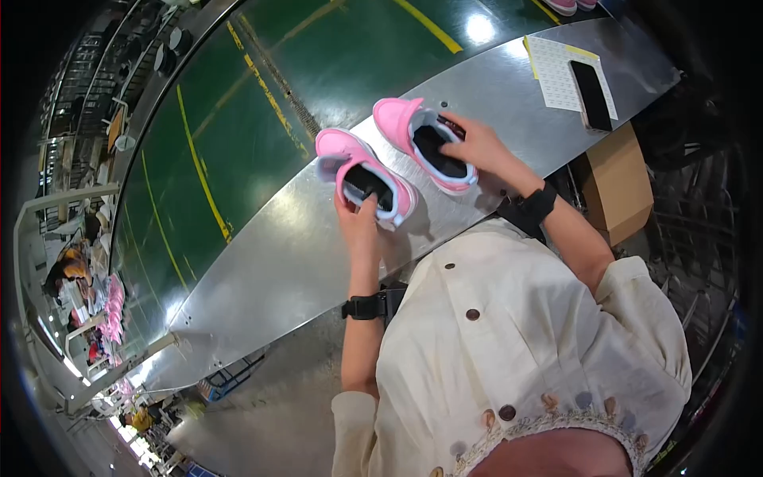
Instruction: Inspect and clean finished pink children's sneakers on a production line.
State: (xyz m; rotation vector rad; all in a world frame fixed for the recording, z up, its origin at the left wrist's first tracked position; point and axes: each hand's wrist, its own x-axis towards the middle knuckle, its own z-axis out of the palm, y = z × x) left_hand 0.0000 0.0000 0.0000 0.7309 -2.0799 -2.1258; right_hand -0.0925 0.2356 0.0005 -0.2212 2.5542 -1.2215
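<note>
Your working pair is two pink shoes with pale blue collars and dark insides. The left shoe is at the far edge of the metal tabletop, its toe reaching over the green belt. The right shoe is just beside it, over the tabletop. Both toes point away from you and both openings face up. Whether the soles bear fully on the metal cannot be told from this angle.

Left hand: clamped on the collar of the left shoe near the heel, thumb inside the opening, a finger outside the wall. Right hand: at the opening of the right shoe, thumb over the inside, fingers set apart from it at the far side. Whether they press on the collar cannot be told.

Step in hand: judged from the hand positions, handling the shoes as a pair, probably placing or checking them. Next move: if placing is meant, keep the toes level with each other, lower both heels evenly, then free each thumb without dragging the collar.

Clearance: the phone lies partly on a printed sheet at your right, well apart from both shoes.
</note>
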